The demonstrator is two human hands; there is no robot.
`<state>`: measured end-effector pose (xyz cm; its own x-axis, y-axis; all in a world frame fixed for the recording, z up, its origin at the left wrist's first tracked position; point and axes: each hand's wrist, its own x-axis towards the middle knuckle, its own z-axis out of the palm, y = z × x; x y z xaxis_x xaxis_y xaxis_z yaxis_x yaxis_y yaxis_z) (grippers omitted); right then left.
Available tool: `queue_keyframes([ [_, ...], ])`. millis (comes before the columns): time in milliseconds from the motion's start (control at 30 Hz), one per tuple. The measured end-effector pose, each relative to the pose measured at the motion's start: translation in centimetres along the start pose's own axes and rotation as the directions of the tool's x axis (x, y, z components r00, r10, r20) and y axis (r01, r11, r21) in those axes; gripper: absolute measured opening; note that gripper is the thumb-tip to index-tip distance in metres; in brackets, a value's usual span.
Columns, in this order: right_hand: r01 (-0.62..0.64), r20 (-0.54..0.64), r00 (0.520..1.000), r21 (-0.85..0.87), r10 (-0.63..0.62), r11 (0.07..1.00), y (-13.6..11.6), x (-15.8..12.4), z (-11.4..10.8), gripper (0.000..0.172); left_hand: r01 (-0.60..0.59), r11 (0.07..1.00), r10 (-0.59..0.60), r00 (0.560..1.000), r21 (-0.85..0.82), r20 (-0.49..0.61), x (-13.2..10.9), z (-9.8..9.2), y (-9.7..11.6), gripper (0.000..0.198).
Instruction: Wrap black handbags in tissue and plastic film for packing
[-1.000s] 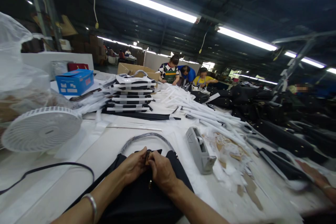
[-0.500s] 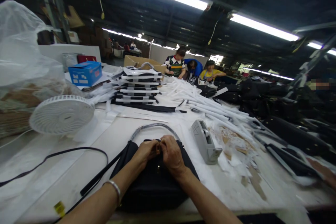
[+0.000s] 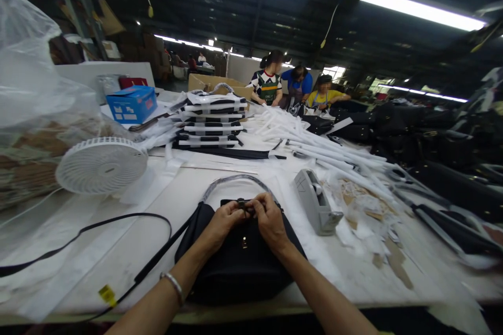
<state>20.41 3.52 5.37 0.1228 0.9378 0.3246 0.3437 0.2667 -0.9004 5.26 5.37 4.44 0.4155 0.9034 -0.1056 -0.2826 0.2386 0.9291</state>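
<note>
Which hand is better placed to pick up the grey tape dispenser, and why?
Right, probably. The right hand and left hand both pinch the top edge of the black bag, but the right sits nearer the tape dispenser, which stands just beyond it; the left would have to cross over.

White fan [image 3: 101, 165] left, blue box [image 3: 132, 104] behind, tape dispenser [image 3: 316, 202] right, 3 ppl [image 3: 297, 86] at far end

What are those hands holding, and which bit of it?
The left hand and right hand hold the bag at the middle of its top edge, pinching a small dark part there.
</note>
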Motion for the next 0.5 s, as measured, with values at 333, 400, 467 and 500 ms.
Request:
queue_keyframes([
  [333, 0.018, -0.213, 0.977, 0.159, 0.017, 0.987, -5.3, -4.2, -8.3, 0.043, 0.038, 0.999, -0.04, 0.994, -0.017, -0.099, 0.4, -0.4, 0.0, 0.029],
  [400, -0.05, -0.191, 0.98, 0.031, 0.055, 0.998, -5.4, -7.5, -11.0, 0.049, 0.042, 0.999, -0.045, 0.994, -0.025, -0.103, 0.4, -0.4, 0.1, 0.027],
  [467, -0.16, -0.173, 0.975, -0.105, 0.14, 0.982, -4.9, -11.3, -13.5, 0.049, 0.044, 0.998, -0.047, 0.993, -0.033, -0.104, 0.5, -0.4, 0.2, 0.027],
  [500, -0.229, -0.168, 0.965, -0.154, 0.203, 0.961, -4.4, -13.4, -14.6, 0.049, 0.044, 0.998, -0.048, 0.994, -0.036, -0.103, 0.5, -0.5, 0.2, 0.027],
])
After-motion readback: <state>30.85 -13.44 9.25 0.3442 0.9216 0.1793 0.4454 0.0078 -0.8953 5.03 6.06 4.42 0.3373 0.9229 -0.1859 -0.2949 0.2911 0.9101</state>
